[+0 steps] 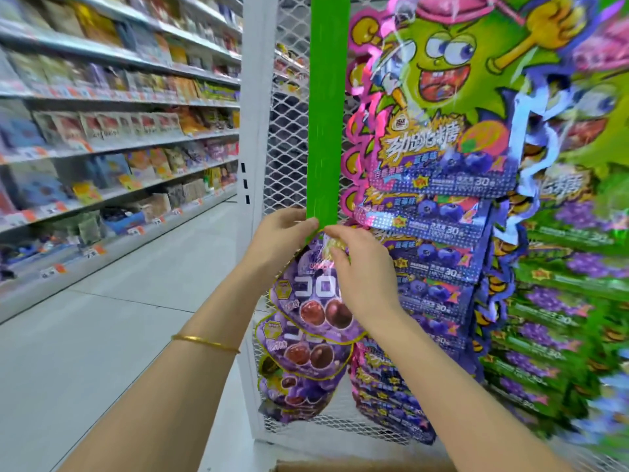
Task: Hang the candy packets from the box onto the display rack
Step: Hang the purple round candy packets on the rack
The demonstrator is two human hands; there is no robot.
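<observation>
Counts:
- hands: 2, left hand [284,233] + right hand [364,270]
- gold bangle [204,341]: 1
- green hanging strip [328,114]: 1
- purple gummy packets [316,301]: 3 clear, overlapping; possible 4th at bottom, too blurred
- blueberry packets [442,158]: 1 full on top, at least 5 overlapped below; lower ones blurred
- green grape packets [558,301]: many, blurred, uncountable
- cardboard box [340,466]: 1, edge only
- aisle shelving [136,144]: at least 5 tiers

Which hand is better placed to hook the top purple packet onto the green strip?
Probably right: the right hand pinches the top of the purple packet just under the green strip, while the left hand grips the strip's lower end.
</observation>
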